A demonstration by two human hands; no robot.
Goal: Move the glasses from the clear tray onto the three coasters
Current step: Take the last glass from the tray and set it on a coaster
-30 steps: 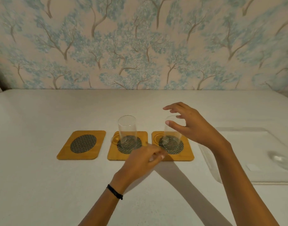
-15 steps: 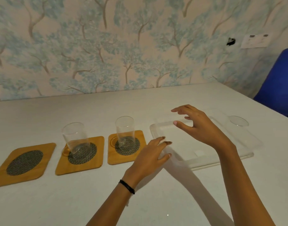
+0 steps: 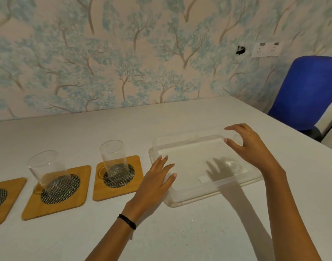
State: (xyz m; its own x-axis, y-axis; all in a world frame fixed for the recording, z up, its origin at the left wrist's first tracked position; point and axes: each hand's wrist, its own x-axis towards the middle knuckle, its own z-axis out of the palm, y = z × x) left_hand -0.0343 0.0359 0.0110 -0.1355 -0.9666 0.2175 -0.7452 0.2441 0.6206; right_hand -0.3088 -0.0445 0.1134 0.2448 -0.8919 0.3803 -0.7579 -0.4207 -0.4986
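Three wooden coasters with dark mesh centres lie in a row on the white table. The left coaster [image 3: 10, 193] is bare and cut off by the frame. A clear glass [image 3: 48, 172] stands on the middle coaster [image 3: 54, 208], and another glass [image 3: 114, 159] on the right coaster [image 3: 137, 161]. The clear tray [image 3: 199, 194] lies to their right. A third glass [image 3: 233, 164], faint, stands in its far right part. My right hand [image 3: 250, 147] curves open around that glass's top; whether it touches is unclear. My left hand [image 3: 155, 181] rests spread at the tray's left rim.
A blue chair [image 3: 308, 91] stands past the table's far right corner. A wall socket [image 3: 266, 49] sits on the tree-patterned wallpaper behind. The table's right edge runs close behind the tray.
My right hand has left the glass on the right coaster and crossed the tray to the third glass. My left hand has slid right to the tray's rim. The view has swung right.
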